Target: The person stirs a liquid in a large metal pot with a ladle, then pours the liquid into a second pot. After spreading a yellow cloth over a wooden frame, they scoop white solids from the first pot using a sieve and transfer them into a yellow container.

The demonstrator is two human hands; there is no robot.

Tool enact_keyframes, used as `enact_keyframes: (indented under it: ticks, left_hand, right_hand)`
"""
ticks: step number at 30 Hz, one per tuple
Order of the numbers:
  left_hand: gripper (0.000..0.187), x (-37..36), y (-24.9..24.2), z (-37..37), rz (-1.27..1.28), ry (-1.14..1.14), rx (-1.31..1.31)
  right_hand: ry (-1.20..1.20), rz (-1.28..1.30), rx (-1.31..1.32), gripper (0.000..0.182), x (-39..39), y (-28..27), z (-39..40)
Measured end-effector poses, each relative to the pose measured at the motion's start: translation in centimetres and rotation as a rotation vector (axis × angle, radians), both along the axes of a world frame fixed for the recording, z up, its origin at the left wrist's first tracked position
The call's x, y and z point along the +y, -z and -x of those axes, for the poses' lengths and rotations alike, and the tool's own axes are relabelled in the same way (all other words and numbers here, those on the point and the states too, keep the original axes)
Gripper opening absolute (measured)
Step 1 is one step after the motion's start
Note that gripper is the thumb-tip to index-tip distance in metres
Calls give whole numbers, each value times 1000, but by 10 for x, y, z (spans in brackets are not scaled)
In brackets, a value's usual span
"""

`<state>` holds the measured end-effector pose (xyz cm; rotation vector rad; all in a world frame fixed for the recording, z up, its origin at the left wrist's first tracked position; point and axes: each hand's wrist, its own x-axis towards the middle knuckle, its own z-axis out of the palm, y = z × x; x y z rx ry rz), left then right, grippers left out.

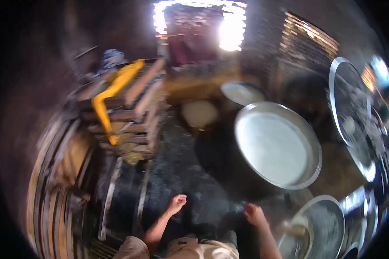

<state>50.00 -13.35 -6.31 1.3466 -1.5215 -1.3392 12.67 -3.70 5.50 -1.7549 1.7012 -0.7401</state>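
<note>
One pan [317, 159] being faced, a spill being risked

Left hand [177, 203] is being held half-open, nothing seen in it; right hand [254, 215] is being blurred, so its grip cannot be told. Just beyond the right hand, white liquid [274, 146] is being held by the pan; slopping is being invited if its rim gets bumped. Beside the right forearm, a bowl [327, 222] is being cut off below, its contents being smeared beyond naming.
</note>
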Motion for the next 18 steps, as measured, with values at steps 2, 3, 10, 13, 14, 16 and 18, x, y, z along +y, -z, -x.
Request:
enact_keyframes:
  ticks: [2,3,10,13,14,16,18]
  left_hand:
    - [25,-29,-42,-38,101,-162,86]
    - [24,-46,-60,-54,150,-246,71]
    - [38,-183,-196,-132,183,-653,512]
    - [66,-251,-240,-154,153,-848,638]
    - [71,-274,-253,-165,84,-933,622]
    - [76,-308,-290,-171,-27,-1136,653]
    - [94,-351,-293,-192,-83,-1118,720]
  right_hand:
    - [-110,15,-73,27,-37,16,-38]
    - [-109,-10,-129,26,-55,16,-57]
    - [-320,95,-158,24,-209,-7,-156]
    - [-381,148,-290,21,-269,-1,-184]
    - [-367,148,-356,21,-289,4,-192]
    - [-400,125,-420,21,-316,-3,-204]
    - [-417,113,-552,20,-340,-5,-209]
